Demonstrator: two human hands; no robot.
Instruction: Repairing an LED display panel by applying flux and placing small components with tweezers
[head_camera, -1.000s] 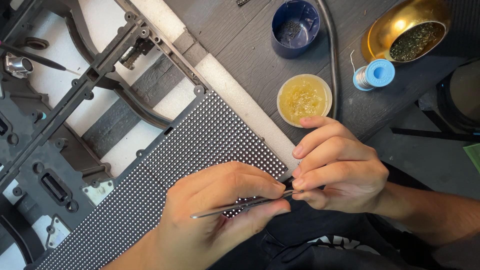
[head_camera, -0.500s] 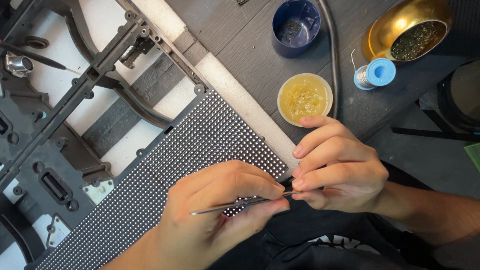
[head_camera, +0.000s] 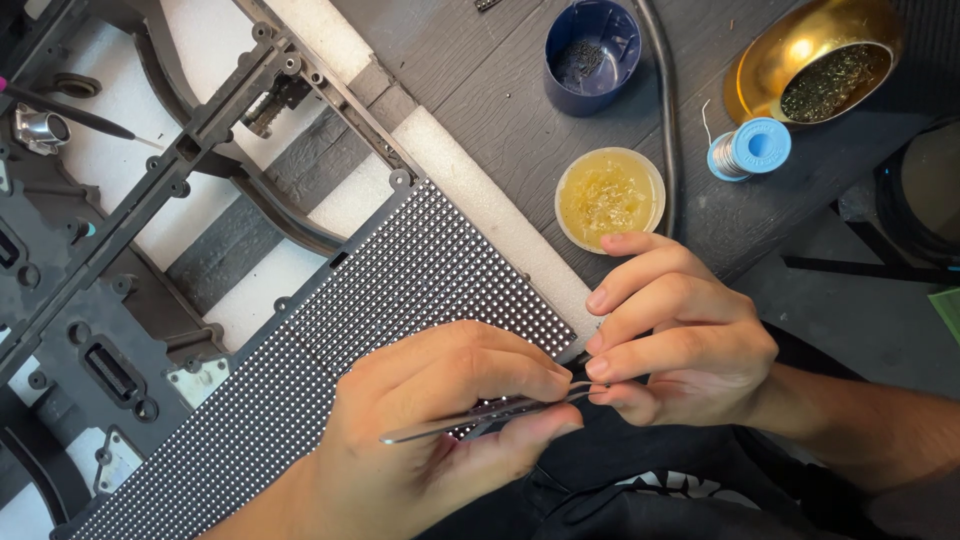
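Tweezers (head_camera: 480, 418), one pair, pinched in left hand (head_camera: 430, 440); right hand (head_camera: 680, 340) fingertips at tips.

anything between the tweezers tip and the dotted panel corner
Nothing visible does. The thin metal tweezers in the left hand point at the right hand fingertips, just off the black dotted panel corner.
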